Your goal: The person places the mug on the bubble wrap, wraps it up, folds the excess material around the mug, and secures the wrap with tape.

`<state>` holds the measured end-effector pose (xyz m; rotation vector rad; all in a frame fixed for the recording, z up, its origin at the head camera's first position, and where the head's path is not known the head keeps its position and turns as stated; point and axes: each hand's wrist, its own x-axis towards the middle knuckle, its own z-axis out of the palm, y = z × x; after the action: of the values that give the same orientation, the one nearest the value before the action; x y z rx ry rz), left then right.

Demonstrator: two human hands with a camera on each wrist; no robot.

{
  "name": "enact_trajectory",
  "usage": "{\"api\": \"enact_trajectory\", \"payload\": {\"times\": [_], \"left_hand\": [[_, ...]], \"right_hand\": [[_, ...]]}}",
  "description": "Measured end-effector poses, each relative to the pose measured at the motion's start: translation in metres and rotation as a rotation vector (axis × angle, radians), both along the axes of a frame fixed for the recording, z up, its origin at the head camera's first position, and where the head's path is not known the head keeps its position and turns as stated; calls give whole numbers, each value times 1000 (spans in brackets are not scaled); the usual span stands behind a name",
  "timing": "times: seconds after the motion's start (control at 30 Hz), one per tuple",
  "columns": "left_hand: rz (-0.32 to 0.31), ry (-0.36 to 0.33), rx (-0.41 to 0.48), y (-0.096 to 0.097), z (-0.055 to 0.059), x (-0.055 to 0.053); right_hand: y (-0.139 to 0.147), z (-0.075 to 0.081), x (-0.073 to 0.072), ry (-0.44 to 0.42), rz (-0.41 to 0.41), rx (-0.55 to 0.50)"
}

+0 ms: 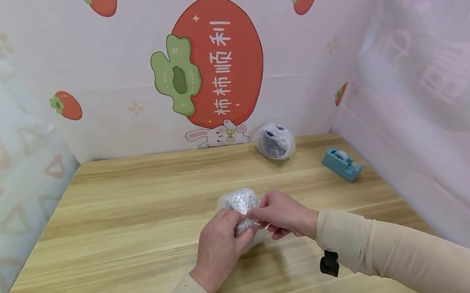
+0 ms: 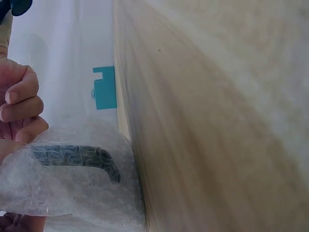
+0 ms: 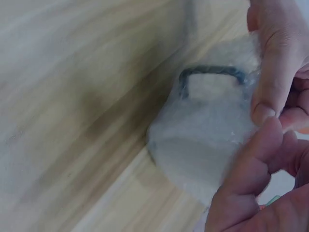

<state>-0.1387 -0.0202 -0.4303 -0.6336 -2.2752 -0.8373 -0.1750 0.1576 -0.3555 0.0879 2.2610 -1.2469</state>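
Observation:
A mug wrapped in bubble wrap (image 1: 244, 201) is between my two hands, low over the wooden table. Its dark handle (image 2: 82, 157) shows through the clear wrap in the left wrist view, and the pale body (image 3: 193, 154) in the right wrist view. My left hand (image 1: 220, 246) holds the wrapped mug from the near left, thumb and fingers on the gathered wrap. From the right, my right hand (image 1: 286, 214) pinches the wrap at the top, its thumb and fingertips meeting the left hand's (image 3: 280, 63). Fingers hide part of the gathered wrap.
Another bubble-wrapped bundle (image 1: 275, 142) with something dark inside stands at the table's back edge. A teal tape dispenser (image 1: 342, 164) with a roll sits at the back right. Printed fabric walls (image 1: 124, 104) enclose the table (image 1: 120, 220) at the back and both sides.

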Motion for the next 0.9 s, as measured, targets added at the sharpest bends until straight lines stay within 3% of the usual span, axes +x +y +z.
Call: {"api": "enact_trajectory", "payload": {"times": [0.13,0.6,0.73,0.9], "left_hand": [[-3,-13,2,-1,0,0],[-10,-104,19,-6,2,-4],[-12,-99,18,-6,1,-4],[-11,-83,14,-6,0,-3]], "right_hand": [[3,-6,3,-20,30,4],[6,-43,15,96,-92,-167],[10,-51,15,113,-67,-226],[23,-56,15,139,39,-282]]}}
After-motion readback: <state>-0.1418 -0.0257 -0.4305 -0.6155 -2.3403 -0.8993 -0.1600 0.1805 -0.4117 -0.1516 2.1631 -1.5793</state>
